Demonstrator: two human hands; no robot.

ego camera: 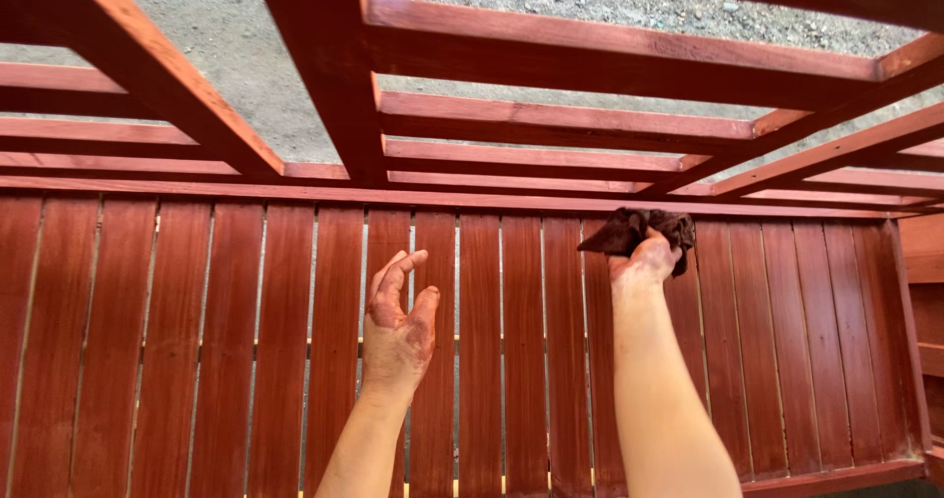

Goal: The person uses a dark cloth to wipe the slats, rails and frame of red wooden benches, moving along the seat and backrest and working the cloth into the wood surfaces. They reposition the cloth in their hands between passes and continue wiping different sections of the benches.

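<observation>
The right hand [644, 259] squeezes a dark rag [639, 231] tight against the top of the red wooden slats [246, 341]. The left hand [398, 331], smeared with stain, is spread wide and holds nothing. Nearly all the wood looks red already, the frame [324, 75] above too.

floor: grey gravel ground [226, 56] | light: daylight | furniture: red-stained slatted wooden frame [511, 115]
</observation>
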